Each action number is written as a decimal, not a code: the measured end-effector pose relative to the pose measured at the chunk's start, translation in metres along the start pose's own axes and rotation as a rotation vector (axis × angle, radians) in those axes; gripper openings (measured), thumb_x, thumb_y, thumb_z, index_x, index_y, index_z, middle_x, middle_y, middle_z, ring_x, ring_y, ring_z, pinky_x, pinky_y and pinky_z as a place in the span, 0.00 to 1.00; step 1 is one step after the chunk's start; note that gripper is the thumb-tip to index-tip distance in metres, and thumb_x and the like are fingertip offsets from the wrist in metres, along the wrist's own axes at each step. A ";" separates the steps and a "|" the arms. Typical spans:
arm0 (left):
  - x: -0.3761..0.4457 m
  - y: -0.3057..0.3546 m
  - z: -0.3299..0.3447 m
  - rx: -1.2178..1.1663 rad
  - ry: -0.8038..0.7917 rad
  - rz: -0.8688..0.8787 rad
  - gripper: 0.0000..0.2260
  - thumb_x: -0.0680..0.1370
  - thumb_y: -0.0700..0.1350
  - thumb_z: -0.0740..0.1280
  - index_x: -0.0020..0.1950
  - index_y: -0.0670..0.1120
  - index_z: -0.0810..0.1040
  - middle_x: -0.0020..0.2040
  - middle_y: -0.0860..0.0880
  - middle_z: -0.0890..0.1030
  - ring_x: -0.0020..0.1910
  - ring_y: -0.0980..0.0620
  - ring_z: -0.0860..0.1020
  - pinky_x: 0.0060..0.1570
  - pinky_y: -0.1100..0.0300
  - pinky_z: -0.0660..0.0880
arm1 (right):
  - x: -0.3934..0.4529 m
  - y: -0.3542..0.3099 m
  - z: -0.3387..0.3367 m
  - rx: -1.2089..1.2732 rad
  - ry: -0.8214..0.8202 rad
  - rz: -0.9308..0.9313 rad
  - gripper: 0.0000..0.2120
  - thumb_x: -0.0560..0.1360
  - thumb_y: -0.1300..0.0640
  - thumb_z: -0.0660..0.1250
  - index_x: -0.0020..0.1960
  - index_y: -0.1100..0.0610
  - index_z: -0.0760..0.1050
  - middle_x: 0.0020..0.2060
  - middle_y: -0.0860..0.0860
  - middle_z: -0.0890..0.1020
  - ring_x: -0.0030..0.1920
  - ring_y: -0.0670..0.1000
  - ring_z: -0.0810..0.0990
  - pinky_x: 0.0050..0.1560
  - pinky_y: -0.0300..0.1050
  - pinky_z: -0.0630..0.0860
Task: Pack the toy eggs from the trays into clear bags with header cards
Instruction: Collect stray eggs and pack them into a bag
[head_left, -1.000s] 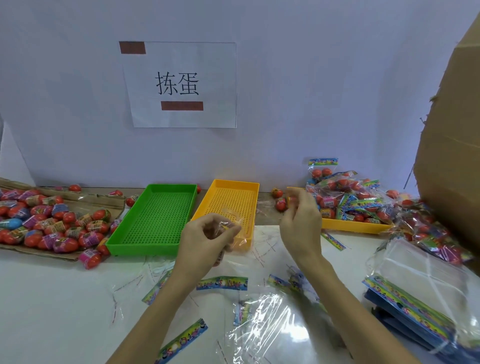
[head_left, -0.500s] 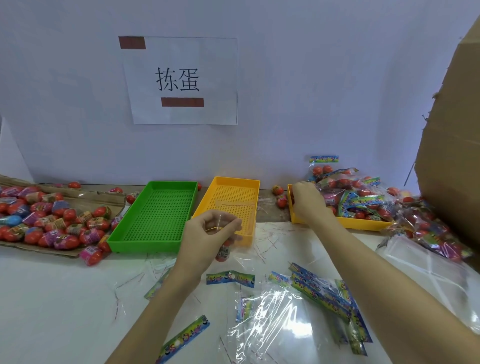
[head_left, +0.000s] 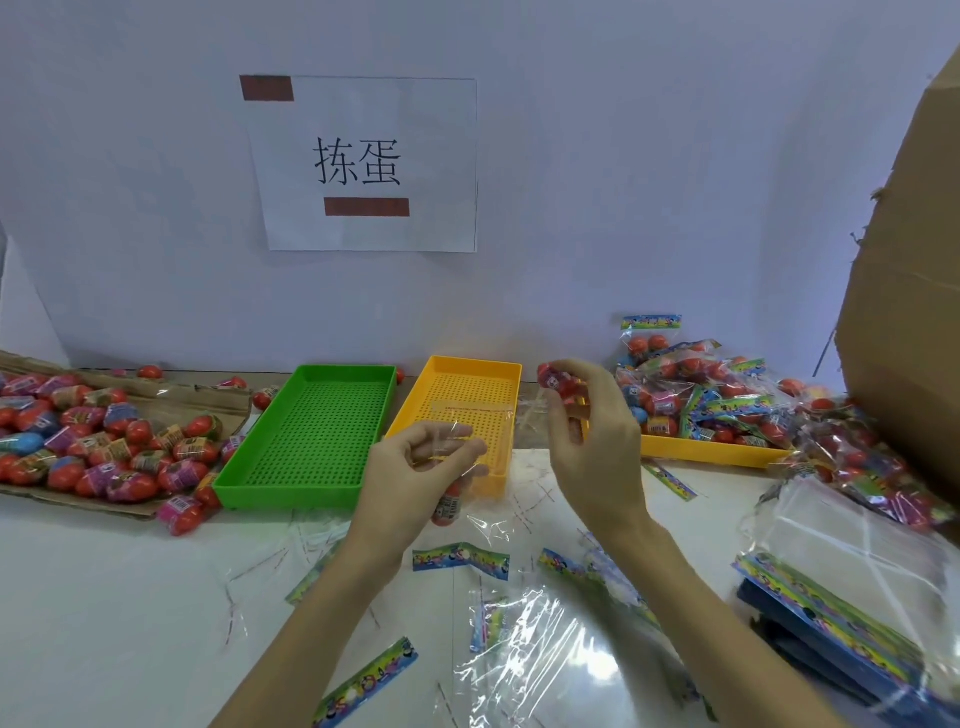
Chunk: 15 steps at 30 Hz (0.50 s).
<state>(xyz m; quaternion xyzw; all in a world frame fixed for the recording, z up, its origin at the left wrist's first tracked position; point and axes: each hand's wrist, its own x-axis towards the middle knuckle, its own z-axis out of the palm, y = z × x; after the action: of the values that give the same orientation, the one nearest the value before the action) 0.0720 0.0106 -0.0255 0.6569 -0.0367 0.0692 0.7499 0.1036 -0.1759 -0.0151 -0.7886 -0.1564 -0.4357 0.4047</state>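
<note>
Two trays (head_left: 306, 431) sit against white wall (head_left: 623, 182).

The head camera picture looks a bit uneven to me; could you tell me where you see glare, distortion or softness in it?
In the head view, bright glare sits on the loose clear bags at bottom centre, hiding what lies under them; wide-angle distortion bows the cardboard box at the right edge; the egg pile at far left looks soft; the left hand and right hand are fairly sharp.
</note>
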 end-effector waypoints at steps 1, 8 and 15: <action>0.000 0.000 0.000 0.002 -0.005 0.001 0.12 0.75 0.40 0.78 0.57 0.41 0.84 0.48 0.45 0.89 0.46 0.45 0.89 0.44 0.61 0.84 | -0.008 -0.005 -0.003 0.031 0.006 0.006 0.11 0.79 0.64 0.70 0.62 0.60 0.77 0.55 0.52 0.80 0.53 0.42 0.77 0.53 0.30 0.76; -0.001 -0.002 0.000 0.034 -0.024 0.009 0.13 0.75 0.42 0.79 0.58 0.43 0.84 0.49 0.47 0.89 0.47 0.47 0.89 0.44 0.64 0.82 | -0.018 -0.025 -0.016 0.336 -0.138 0.183 0.15 0.80 0.62 0.70 0.66 0.54 0.78 0.57 0.49 0.80 0.55 0.45 0.82 0.53 0.39 0.82; -0.003 -0.001 0.003 0.054 -0.116 0.071 0.15 0.74 0.38 0.79 0.59 0.46 0.83 0.51 0.49 0.89 0.51 0.49 0.88 0.48 0.64 0.82 | -0.021 -0.027 -0.015 0.144 -0.248 -0.011 0.13 0.80 0.64 0.70 0.64 0.59 0.78 0.56 0.50 0.83 0.55 0.46 0.82 0.52 0.42 0.82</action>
<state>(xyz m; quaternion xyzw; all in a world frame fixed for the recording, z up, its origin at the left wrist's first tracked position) 0.0691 0.0074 -0.0270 0.6781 -0.1016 0.0587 0.7255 0.0670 -0.1682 -0.0146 -0.8045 -0.2402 -0.3249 0.4353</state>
